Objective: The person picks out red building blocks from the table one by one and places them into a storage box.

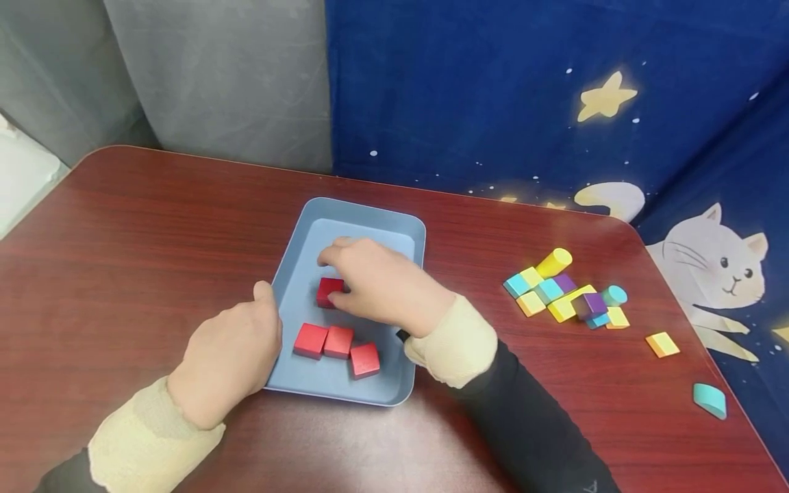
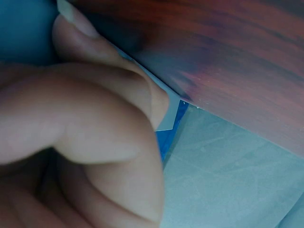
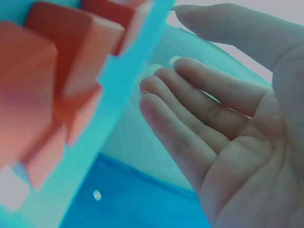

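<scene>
A shallow blue-grey tray lies on the table. My left hand grips its left rim, thumb at the edge and the other fingers bent on the outer side; the left wrist view shows these curled fingers close up. Over the tray is my right hand, fingers spread loosely beside a red block, with the thumb overlapping that block's right side. In the right wrist view its fingers extend with nothing between them. Nearer the front of the tray sit three more red blocks.
To the right on the brown table is a cluster of yellow, teal and purple blocks, including a yellow cylinder. A yellow block and a teal curved block lie near the right edge. Grey and blue curtains hang behind.
</scene>
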`<state>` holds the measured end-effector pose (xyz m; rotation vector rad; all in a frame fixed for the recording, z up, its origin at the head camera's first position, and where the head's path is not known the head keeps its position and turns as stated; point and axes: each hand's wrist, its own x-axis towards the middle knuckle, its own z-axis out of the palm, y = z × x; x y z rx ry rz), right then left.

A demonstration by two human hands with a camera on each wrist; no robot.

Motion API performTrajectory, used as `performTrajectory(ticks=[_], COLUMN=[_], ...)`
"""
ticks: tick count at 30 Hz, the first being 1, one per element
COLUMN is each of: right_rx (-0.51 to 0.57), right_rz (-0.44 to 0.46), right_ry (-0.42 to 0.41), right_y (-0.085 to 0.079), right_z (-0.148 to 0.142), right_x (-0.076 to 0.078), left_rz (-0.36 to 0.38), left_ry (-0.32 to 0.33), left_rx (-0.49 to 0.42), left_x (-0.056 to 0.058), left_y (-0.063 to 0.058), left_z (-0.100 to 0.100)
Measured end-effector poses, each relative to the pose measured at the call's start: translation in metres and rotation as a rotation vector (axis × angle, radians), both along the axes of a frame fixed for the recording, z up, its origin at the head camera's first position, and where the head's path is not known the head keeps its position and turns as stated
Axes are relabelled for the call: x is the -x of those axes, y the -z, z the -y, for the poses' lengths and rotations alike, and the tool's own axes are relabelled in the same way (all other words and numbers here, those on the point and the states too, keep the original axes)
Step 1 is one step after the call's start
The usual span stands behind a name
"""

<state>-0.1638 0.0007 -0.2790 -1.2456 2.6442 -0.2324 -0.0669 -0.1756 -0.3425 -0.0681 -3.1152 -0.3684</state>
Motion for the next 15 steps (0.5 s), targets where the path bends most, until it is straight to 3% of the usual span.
performTrajectory(ticks=[8, 15], right_rx=[0.084, 0.135], right_rz=[-0.039, -0.116], right_ry=[0.109, 0.162], right_y=[-0.021, -0.018], right_z=[-0.041, -0.076], right_x=[-0.004, -0.015], left_rz=[0.004, 0.029], left_ry=[-0.009, -0.047], left_rx=[-0.012, -0.043], left_x=[0.001, 0.0], left_y=[0.001, 0.001], left_z=[-0.001, 0.001])
